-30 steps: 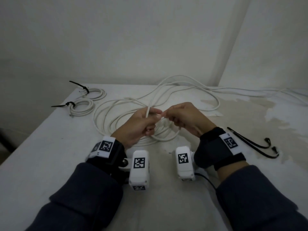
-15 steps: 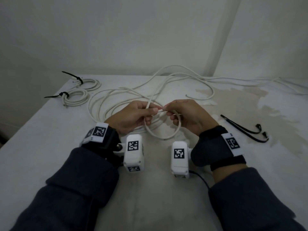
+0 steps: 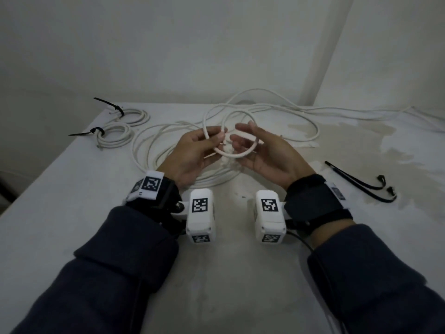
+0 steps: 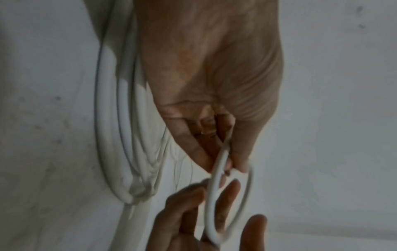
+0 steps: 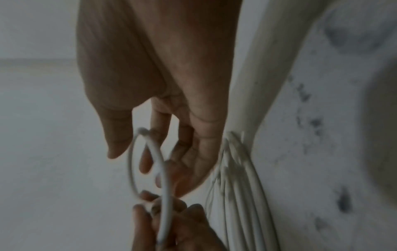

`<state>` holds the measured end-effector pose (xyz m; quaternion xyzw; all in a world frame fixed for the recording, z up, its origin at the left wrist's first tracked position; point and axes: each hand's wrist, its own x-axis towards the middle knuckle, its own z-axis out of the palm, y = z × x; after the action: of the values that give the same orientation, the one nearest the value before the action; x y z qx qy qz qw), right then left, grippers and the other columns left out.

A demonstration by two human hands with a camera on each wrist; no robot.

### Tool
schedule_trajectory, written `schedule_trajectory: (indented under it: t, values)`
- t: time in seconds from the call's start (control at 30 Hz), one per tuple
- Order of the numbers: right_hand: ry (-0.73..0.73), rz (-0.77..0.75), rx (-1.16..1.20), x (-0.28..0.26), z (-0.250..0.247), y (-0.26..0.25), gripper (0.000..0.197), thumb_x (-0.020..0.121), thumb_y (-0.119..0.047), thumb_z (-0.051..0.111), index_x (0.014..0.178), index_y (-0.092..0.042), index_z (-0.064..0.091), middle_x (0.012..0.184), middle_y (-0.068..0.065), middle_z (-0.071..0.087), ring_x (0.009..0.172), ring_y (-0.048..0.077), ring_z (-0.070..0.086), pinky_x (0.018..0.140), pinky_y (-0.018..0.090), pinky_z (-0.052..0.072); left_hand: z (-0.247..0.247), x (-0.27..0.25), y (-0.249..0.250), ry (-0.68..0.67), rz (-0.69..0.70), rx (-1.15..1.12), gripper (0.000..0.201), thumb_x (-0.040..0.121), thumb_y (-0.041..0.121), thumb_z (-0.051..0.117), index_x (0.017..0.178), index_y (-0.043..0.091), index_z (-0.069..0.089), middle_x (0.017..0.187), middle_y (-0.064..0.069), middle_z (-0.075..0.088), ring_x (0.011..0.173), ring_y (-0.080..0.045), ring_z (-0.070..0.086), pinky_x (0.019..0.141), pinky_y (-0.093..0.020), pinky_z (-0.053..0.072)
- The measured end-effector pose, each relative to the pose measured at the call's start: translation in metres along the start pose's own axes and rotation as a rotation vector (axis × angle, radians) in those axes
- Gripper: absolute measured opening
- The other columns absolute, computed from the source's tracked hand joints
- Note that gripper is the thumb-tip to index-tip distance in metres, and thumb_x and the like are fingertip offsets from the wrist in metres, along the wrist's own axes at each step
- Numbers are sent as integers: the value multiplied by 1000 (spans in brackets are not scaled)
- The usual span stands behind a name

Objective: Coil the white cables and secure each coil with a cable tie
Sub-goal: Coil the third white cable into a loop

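Note:
A long white cable (image 3: 154, 145) sprawls in loose turns over the middle of the table. My left hand (image 3: 220, 137) pinches it between thumb and fingers where a small loop (image 3: 231, 155) crosses itself, held above the pile. My right hand (image 3: 237, 136) faces it palm-up with its fingers spread and relaxed, and the loop lies over them. The left wrist view shows the pinch (image 4: 234, 163) on the loop (image 4: 211, 203). In the right wrist view, the straight fingers (image 5: 146, 163) stand beside the loop (image 5: 164, 178).
Two small white coils (image 3: 134, 115) (image 3: 115, 136), each bound with a black tie, lie at the table's far left. Loose black cable ties (image 3: 356, 182) lie at the right. More cable (image 3: 301, 109) trails along the back wall. The table's left edge (image 3: 48, 174) is close.
The loop has grown and been lifted upright between my hands. My right hand has let go of its pinch and opened, fingers now under the loop. My left hand keeps its pinch.

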<state>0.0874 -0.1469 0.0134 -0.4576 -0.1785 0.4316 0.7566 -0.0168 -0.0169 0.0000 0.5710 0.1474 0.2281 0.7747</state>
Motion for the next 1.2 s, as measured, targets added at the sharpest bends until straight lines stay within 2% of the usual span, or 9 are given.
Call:
schedule_trajectory:
  t: [0.2,0.27,0.37,0.47,0.63,0.87,1.0,1.13,1.2]
  values:
    - [-38,-41,-185,2,-5,14,30,71,-9,74,99,-12,62,89,12,69,84,24,69,70,32,59,2,1,-6,-17,18,85,12,85,-3,61,92,6,63,80,-7,67,70,-12,64,67,-18,50]
    - [-41,-68,-231,3,-6,15,30,67,-10,76,94,-12,62,86,12,70,80,22,69,72,32,59,1,0,-6,-31,-2,65,13,85,-7,59,88,5,63,73,-3,69,64,-9,63,61,-14,48]
    - [-51,-110,-257,3,-7,16,20,77,-2,72,92,-10,62,80,10,70,74,20,69,66,28,58,0,1,-6,-26,-30,29,14,85,-8,58,85,5,63,66,1,69,58,-4,62,55,-12,47]
    - [-69,-123,-271,5,-8,15,20,80,4,68,91,-11,61,81,10,69,75,22,68,71,29,59,1,1,-5,-22,-46,11,12,85,-4,58,86,6,64,67,1,68,56,-4,60,53,-11,46]
    - [-161,-93,-312,5,-5,19,27,80,19,58,86,-6,59,74,5,72,68,19,69,62,26,58,-1,4,-5,9,-81,-54,19,84,18,62,99,9,68,84,-4,69,74,-13,63,69,-21,51]
    - [-272,0,-417,3,-11,12,30,81,19,56,92,-8,60,71,4,69,68,17,67,62,27,58,-2,5,-4,28,-81,-20,10,84,13,63,86,4,63,78,-10,58,71,-18,54,60,-21,52]
    - [-151,-42,-374,5,-21,-1,29,84,15,55,99,-8,62,76,9,68,69,20,65,67,29,58,0,5,-4,13,-123,-46,7,89,4,58,95,3,61,80,-6,64,64,-8,64,59,-14,53]
    - [-6,-169,-227,10,-27,-6,28,86,7,57,108,-9,64,81,13,68,75,21,65,80,29,55,2,3,-4,-45,-107,-95,10,88,-5,54,84,0,62,72,-4,71,68,-8,69,68,-16,56]
    - [14,-197,-136,12,-22,-3,24,86,-1,61,108,-8,64,83,10,69,76,19,66,79,27,55,3,3,-3,-44,-91,-158,11,88,-7,52,84,-1,61,75,-6,71,70,-9,70,67,-16,56]
